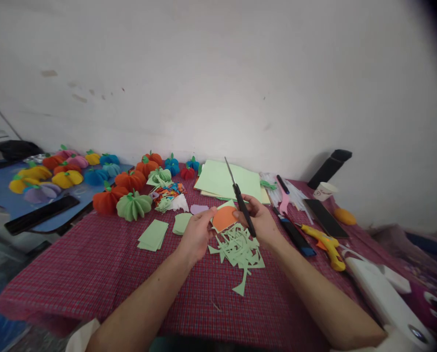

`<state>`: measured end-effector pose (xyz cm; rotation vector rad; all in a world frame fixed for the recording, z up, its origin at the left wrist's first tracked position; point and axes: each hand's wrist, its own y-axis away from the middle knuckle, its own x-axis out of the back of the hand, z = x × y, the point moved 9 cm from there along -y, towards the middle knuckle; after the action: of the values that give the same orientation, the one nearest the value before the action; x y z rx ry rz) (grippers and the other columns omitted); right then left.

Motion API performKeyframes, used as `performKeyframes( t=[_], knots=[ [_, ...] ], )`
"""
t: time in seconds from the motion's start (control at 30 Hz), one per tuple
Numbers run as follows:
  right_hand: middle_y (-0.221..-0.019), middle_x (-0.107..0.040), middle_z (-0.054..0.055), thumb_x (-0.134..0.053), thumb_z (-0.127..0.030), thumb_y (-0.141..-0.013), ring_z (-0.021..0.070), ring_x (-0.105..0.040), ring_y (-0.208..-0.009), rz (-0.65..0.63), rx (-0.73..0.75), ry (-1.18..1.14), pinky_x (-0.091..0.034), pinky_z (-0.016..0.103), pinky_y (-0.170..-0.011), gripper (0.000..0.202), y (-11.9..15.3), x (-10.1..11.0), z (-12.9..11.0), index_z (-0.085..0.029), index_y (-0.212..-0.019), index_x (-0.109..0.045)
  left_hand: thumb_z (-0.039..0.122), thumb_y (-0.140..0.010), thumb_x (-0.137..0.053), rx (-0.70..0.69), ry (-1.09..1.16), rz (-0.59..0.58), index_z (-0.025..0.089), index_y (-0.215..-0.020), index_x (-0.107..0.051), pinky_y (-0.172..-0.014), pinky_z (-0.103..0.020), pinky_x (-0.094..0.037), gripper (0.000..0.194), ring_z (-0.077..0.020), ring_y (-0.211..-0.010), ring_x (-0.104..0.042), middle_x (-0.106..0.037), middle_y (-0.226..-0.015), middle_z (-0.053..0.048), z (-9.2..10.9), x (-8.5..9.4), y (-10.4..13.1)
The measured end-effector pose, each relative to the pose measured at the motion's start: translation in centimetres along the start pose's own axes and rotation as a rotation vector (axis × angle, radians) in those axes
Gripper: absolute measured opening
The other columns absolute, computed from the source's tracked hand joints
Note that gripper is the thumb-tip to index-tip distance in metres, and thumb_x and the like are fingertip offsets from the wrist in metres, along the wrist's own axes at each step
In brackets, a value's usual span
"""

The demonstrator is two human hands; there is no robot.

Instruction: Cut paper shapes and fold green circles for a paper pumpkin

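My left hand pinches the left edge of a rounded orange paper piece, which lies over a light green sheet whose edge shows above it. Black-handled scissors rest in my right hand, blades pointing up and away. Fingertips of that hand also touch the orange piece's right edge. Under both hands is a heap of curled light green paper scraps. Left of my left hand are a stack of green paper rectangles, rounded green cutouts and a lilac cutout.
Colourful folded-paper pumpkins fill the left side, some on a blue table. Large green sheets lie by the wall. A yellow glue gun, a box cutter, pink-handled scissors and a paper cup are on the right.
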<state>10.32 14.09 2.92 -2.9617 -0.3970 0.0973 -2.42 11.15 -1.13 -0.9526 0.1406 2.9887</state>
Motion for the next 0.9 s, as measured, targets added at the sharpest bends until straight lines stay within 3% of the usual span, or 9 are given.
performKeyframes(
  t=[0.57, 0.7, 0.9],
  knots=[
    [-0.059, -0.049, -0.007, -0.07, -0.019, -0.059, 0.0032, -0.036, -0.043, 0.013, -0.016, -0.061, -0.026, 0.018, -0.04, 0.047, 0.2, -0.2, -0.1, -0.02, -0.102, -0.051, 0.04, -0.071, -0.059, -0.046, -0.062, -0.011, 0.01, -0.077, -0.064, -0.06, -0.029, -0.047, 0.031, -0.0151, -0.063, -0.059, -0.064, -0.07, -0.006, 0.4, -0.2, 0.2],
    [-0.055, -0.046, -0.009, -0.07, -0.02, -0.059, 0.0032, -0.035, -0.041, 0.018, -0.036, -0.085, -0.024, 0.017, -0.038, 0.045, 0.4, -0.5, 0.0, -0.02, -0.1, -0.051, 0.033, -0.065, -0.066, -0.073, -0.106, -0.004, 0.012, -0.091, -0.062, -0.06, -0.027, -0.046, 0.033, -0.0145, -0.065, -0.059, -0.065, -0.077, -0.006, 0.8, -0.5, 0.4],
    [-0.056, -0.046, -0.009, -0.07, -0.018, -0.06, 0.0026, -0.032, -0.04, 0.083, -0.046, -0.154, -0.023, 0.017, -0.037, 0.044, 0.3, 0.2, 0.5, -0.02, -0.099, -0.05, 0.024, -0.062, -0.069, -0.134, -0.237, -0.081, 0.018, -0.119, -0.044, -0.066, -0.027, -0.048, 0.063, -0.0152, -0.075, -0.06, -0.063, -0.093, -0.007, 1.3, -1.7, 0.8]
  ],
)
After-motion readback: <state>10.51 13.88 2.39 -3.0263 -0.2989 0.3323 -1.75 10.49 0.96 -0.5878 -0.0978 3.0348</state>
